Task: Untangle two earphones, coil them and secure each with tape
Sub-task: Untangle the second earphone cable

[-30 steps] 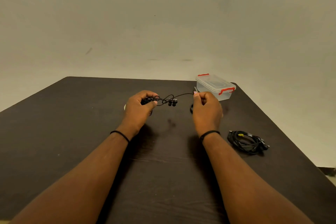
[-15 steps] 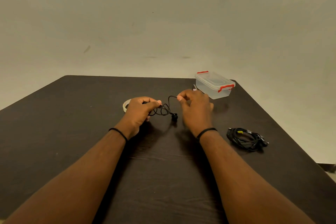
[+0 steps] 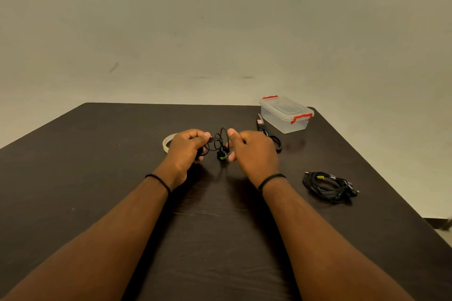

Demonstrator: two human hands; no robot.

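With one earphone already coiled on the table, we gripped the second in our left hand and right hand, looped but untaped.

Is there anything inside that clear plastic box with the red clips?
The box looks empty through its clear walls and closed lid. Black scissors lie beside it on the table, partly covered by the right hand.
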